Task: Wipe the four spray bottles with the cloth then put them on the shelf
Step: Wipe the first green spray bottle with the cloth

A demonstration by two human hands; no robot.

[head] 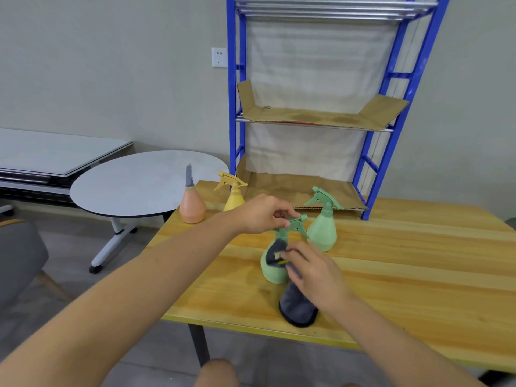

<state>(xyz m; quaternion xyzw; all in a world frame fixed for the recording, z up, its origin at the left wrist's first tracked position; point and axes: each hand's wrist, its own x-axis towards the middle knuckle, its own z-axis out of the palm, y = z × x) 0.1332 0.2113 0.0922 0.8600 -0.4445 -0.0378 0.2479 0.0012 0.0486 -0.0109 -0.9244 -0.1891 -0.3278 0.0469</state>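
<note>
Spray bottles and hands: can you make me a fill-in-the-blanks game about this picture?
1. The right hand presses a gray ____ against the near green bottle.
2. The left hand holds that bottle's ____.
3. The bottle beside the orange bottle is ____.
4. The bottles stand on a wooden ____, and none is on the blue shelf yet.

Missing words: cloth; sprayer top; yellow; table

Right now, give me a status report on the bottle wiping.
Left hand grips near green bottle's sprayer. Right hand presses cloth on it. Shelf holds no bottles. Nothing blocking.
</note>
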